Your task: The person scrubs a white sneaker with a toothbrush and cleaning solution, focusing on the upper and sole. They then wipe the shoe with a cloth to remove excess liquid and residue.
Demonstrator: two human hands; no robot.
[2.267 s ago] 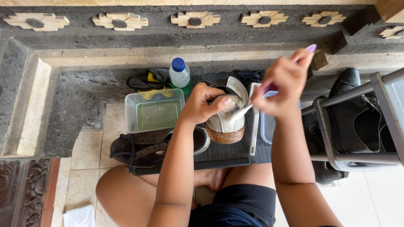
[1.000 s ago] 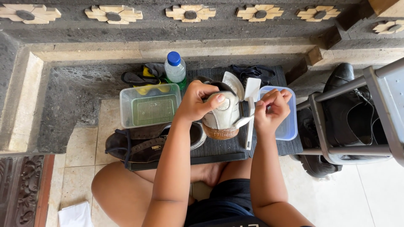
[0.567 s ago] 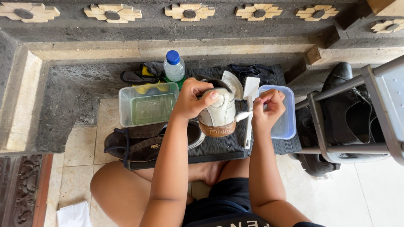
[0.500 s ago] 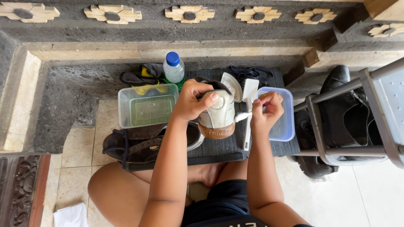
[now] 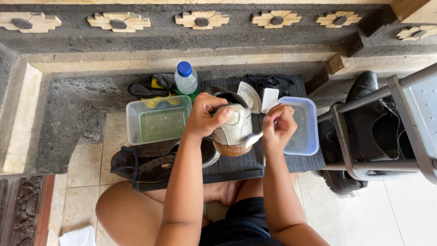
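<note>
Left grip (image 5: pixel 207 116) clasps a white shoe (image 5: pixel 233 130) by its heel. Right grip (image 5: pixel 277 127) pinches a brush (image 5: pixel 252 139) against the shoe's side.

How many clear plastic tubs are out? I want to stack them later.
2: one tub with a greenish bottom left of the white shoe, one blue-rimmed tub behind the right hand. Others may be hidden.

brush (image 5: pixel 253 138): head blurred, handle hidden in right hand (image 5: pixel 277 127) | white shoe (image 5: pixel 233 130): toe hidden behind left hand (image 5: pixel 203 116) | shoe rack (image 5: pixel 400 123): cut off at right edge
</note>
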